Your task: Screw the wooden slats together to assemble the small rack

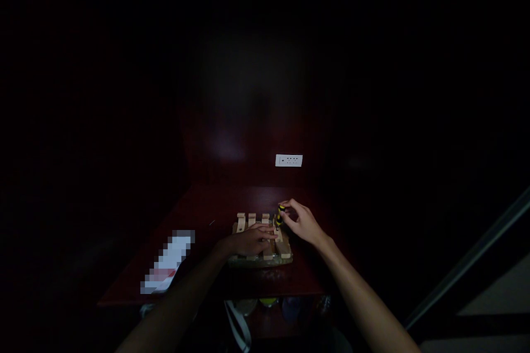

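Several pale wooden pieces with raised ends (241,223) stand side by side on a flat, greenish-brown base (260,263) on the dark red table. My right hand (301,223) grips a small yellow and black screwdriver (281,215), held upright with its lower end at the rightmost wooden piece (278,233). My left hand (254,240) lies across the middle pieces with its fingers stretched out to the right, fingertips beside the screwdriver's lower end. It covers parts of the wood beneath it.
On the left of the table (136,281) lies a blurred white sheet or packet (174,256). A thin, small object (212,222) is behind it. A white socket panel (289,160) is on the back wall. Items and a pale strap (238,325) show below the table edge.
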{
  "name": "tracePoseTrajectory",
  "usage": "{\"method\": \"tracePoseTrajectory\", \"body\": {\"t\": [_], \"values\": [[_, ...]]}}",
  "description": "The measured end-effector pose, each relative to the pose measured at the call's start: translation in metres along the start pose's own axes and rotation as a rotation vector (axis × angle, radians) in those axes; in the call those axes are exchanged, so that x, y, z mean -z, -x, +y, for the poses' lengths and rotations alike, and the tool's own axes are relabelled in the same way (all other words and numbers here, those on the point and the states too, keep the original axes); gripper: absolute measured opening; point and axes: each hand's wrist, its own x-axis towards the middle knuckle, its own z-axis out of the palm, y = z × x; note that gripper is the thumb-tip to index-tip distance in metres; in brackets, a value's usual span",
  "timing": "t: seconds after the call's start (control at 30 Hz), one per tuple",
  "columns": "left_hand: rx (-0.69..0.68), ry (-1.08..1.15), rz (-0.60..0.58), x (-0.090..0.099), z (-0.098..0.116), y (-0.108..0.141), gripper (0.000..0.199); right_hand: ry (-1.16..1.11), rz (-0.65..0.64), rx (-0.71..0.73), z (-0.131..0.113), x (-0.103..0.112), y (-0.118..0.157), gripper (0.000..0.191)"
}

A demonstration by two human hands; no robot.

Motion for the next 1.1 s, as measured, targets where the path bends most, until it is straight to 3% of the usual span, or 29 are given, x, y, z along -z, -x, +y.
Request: {"method": "tracePoseTrajectory", "body": {"t": [0.1, 0.23, 0.33, 0.43, 0.57, 0.67, 0.93, 1.1], "values": [[0.001, 0.117, -0.027, 0.016, 0.011, 0.008, 0.042, 0.013, 0.007, 0.002, -0.002, 0.001, 0.001, 0.013], [0.042, 0.334, -0.016, 0.069, 0.017, 0.039, 0.044, 0.028, 0.006, 0.007, 0.001, 0.0, 0.001, 0.014], [0.244, 0.388, 0.073, 0.111, -0.003, 0.066, 0.043, 0.003, 0.002, -0.026, 0.006, -0.001, 0.003, 0.018], [0.472, 0.182, 0.155, 0.131, -0.041, 0.079, 0.036, -0.037, -0.021, -0.054, 0.009, -0.004, 0.006, 0.024], [0.689, -0.039, 0.105, 0.117, -0.088, 0.077, 0.032, -0.056, -0.018, -0.068, 0.009, -0.006, 0.006, 0.025], [0.801, -0.199, 0.055, 0.095, -0.107, 0.068, 0.029, -0.064, -0.001, -0.055, 0.008, -0.004, 0.003, 0.026], [0.958, -0.364, 0.038, 0.069, -0.127, 0.055, 0.025, -0.237, 0.215, -0.207, 0.022, 0.009, 0.014, 0.038], [0.959, -0.379, 0.07, 0.064, -0.131, 0.053, 0.027, -0.202, 0.124, -0.308, 0.025, 0.012, 0.028, 0.038]]}}
